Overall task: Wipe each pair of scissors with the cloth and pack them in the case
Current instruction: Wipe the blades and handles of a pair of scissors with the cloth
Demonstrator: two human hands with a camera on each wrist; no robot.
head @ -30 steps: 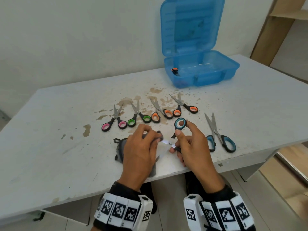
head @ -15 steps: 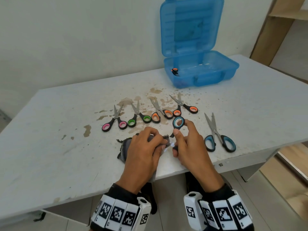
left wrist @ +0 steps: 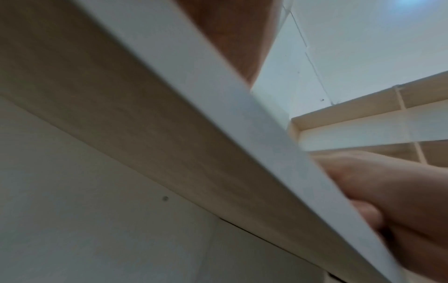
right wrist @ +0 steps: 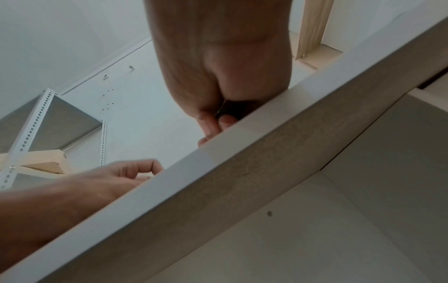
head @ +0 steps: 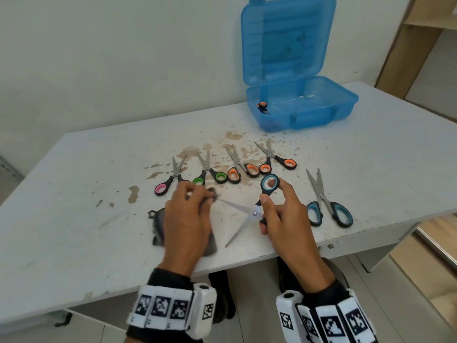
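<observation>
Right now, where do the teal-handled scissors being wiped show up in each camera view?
Head: the teal-handled scissors sit low centre, blades open, held by the right hand.
Left wrist: not in it.
Right wrist: only a dark handle part under the curled fingers.
Shared landmark: the table's front edge.
</observation>
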